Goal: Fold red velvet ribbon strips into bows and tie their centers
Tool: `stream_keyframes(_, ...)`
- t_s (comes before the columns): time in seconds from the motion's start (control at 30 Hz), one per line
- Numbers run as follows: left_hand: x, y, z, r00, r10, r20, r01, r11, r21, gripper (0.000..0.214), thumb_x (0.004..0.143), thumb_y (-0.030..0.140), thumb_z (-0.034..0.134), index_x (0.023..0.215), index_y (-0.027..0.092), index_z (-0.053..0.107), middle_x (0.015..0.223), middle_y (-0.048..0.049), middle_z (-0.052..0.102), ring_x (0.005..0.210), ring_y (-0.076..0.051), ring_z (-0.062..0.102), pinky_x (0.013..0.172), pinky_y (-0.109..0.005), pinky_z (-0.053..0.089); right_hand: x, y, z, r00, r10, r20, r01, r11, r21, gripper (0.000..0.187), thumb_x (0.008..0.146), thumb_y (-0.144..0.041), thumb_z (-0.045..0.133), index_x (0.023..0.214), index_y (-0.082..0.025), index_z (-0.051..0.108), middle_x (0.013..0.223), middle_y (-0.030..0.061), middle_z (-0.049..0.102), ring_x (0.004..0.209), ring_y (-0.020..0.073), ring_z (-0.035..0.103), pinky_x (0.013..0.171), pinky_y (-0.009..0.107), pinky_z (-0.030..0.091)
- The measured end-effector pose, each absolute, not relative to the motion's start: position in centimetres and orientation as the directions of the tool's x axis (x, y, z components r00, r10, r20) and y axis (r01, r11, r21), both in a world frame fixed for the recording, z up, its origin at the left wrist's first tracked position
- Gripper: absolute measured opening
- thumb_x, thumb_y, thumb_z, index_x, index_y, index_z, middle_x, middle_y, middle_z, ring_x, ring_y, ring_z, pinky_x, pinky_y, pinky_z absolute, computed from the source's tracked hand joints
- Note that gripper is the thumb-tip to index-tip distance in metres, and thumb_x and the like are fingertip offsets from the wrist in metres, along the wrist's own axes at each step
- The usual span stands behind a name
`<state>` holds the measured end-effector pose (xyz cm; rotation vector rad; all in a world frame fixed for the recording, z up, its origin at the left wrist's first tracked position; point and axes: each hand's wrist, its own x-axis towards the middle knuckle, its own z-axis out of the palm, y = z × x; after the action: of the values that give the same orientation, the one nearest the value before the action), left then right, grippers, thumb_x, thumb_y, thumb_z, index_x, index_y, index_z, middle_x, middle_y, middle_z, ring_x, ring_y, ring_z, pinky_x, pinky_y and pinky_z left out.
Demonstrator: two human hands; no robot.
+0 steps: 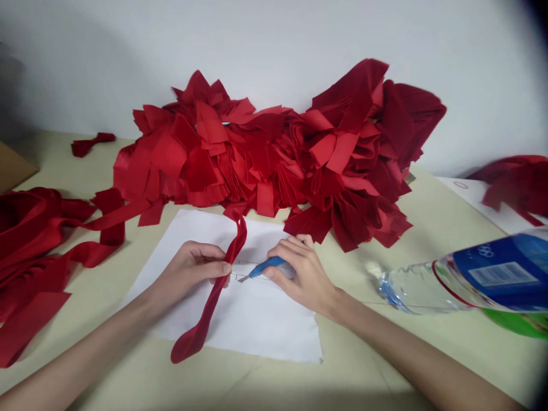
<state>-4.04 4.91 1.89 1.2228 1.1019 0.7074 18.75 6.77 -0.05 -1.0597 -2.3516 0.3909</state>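
Observation:
A narrow strip of red ribbon [201,325] is pinched near its middle between the thumb and fingers of my left hand [199,265]. Its lower end hangs in a curve over the front edge of a white sheet of paper [265,331]. My right hand [302,274] grips a blue craft knife [269,265], blade pointing left toward the ribbon. The blade tip is a little right of my left fingertips, over short lines drawn on the paper. A gap shows between blade and ribbon.
Behind the paper lies a big heap of red ribbon pieces [265,154]. More red ribbon [34,228] sprawls at the left. A plastic bottle [471,274] lies at the right near a white sheet [458,194]. A small red piece [92,144] sits at the back left.

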Motion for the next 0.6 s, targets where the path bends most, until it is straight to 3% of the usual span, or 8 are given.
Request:
stream_keyframes(0.13, -3.8, 4.9, 2.0, 0.324, 0.902, -0.287, 0.137, 0.255, 0.957, 0.019, 0.074, 0.024, 0.062, 0.057, 0.017, 0.062, 0.057, -0.0005, 0.062, 0.060, -0.014, 0.052, 0.062, -0.027, 0.038, 18.8, 6.7, -0.2, -0.586, 0.717, 0.378, 0.564, 0.696, -0.445, 0.044, 0.080, -0.059, 0.049, 0.078, -0.016, 0.056, 0.074, 0.0014, 0.057, 0.069, 0.0157, 0.045, 0.075, 0.033, 0.026)
stream_keyframes(0.27, -3.7, 4.8, 2.0, 0.333, 0.895, -0.297, 0.136, 0.266, 0.954, 0.019, 0.073, 0.025, 0.063, 0.056, 0.017, 0.062, 0.057, -0.0009, 0.062, 0.059, -0.014, 0.053, 0.060, -0.026, 0.038, 18.9, 6.8, -0.4, -0.565, 0.728, 0.389, 0.569, 0.685, -0.455, 0.034, 0.077, -0.049, 0.062, 0.070, -0.017, 0.055, 0.065, -0.0023, 0.055, 0.064, 0.0125, 0.045, 0.074, 0.031, 0.026)
stream_keyframes(0.6, -2.7, 4.5, 2.0, 0.253, 0.916, -0.312, 0.240, 0.253, 0.937, 0.022, 0.073, 0.021, 0.059, 0.052, 0.017, 0.064, 0.054, -0.0009, 0.060, 0.057, -0.013, 0.049, 0.059, -0.027, 0.036, 19.4, 6.7, -0.2, -0.447, 0.767, 0.460, 0.583, 0.640, -0.500, 0.039, 0.080, -0.053, 0.055, 0.067, -0.017, 0.052, 0.060, -0.0026, 0.055, 0.058, 0.0122, 0.047, 0.072, 0.033, 0.028)
